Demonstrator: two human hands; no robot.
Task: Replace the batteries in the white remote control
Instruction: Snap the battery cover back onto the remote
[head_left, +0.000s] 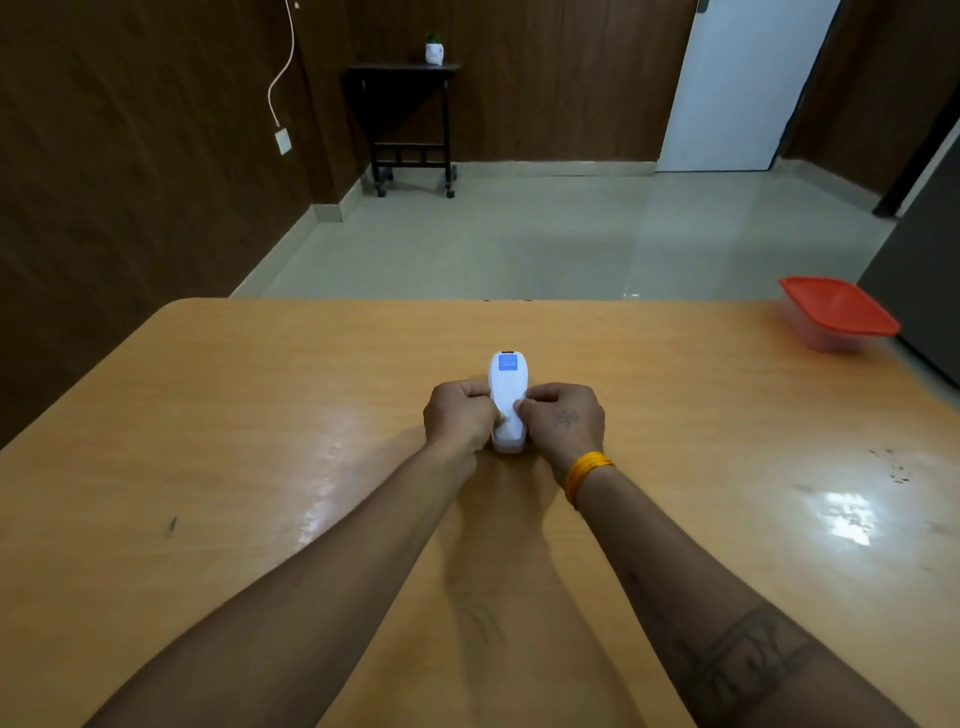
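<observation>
**Gripping the white remote with both hands at mid-table**

Lying lengthwise on the wooden table (208, 415), the white remote control (506, 395) sits about midway between the left and right edges, somewhat nearer the far edge than the near one. Its back faces up, with a blue label at the far end; the near end rests on the table between the two wrists.

From the head camera, the left hand (460, 418) is curled against the remote's left side, fingers wrapped around its edge and the thumb pressing on the upper surface. The right hand (563, 421) mirrors it on the right side, fingers curled round the edge, thumb tip on the white surface close to the left thumb. Both hands grasp the remote; neither is released. Whether the battery cover has shifted cannot be told, since the thumbs cover that part.

A yellow band (584, 473) circles the right wrist, and dark markings show on the right forearm and the back of the right hand.

At the far right corner of the table stands a clear plastic container with a red lid (836, 306), well apart from the remote. Beyond the table, against the brown wall, a small dark side table (405, 104) carries a white pot with a green plant (434, 51).
</observation>
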